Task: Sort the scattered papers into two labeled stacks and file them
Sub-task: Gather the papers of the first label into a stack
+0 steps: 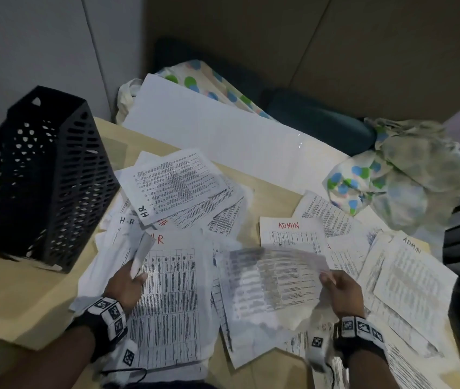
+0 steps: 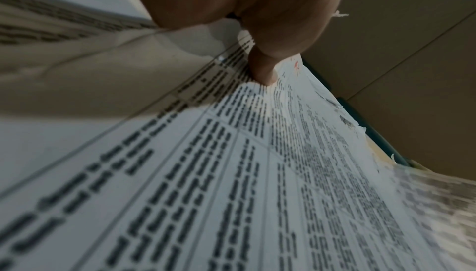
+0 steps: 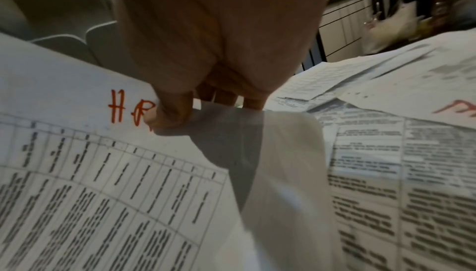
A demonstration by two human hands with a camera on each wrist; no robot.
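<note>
Printed papers lie scattered over the tan table (image 1: 12, 299). Sheets marked HR (image 1: 178, 181) pile up at the left, and sheets marked ADMIN (image 1: 290, 234) lie at the right. My right hand (image 1: 325, 276) pinches the corner of a table sheet (image 1: 273, 279) lifted off the pile. In the right wrist view this sheet (image 3: 103, 173) bears a red "HR" under my thumb (image 3: 175, 112). My left hand (image 1: 139, 273) grips the curled edge of a sheet (image 1: 143, 254) above a large HR table sheet (image 1: 172, 304). A left fingertip (image 2: 262, 72) touches the print.
A black mesh file holder (image 1: 35, 175) stands at the table's left rear. A white board (image 1: 209, 130) leans behind the papers. A crumpled polka-dot cloth (image 1: 397, 175) sits at the right rear, with dark cushions (image 1: 321, 119) beyond. The table's near-left corner (image 1: 4, 327) drops off.
</note>
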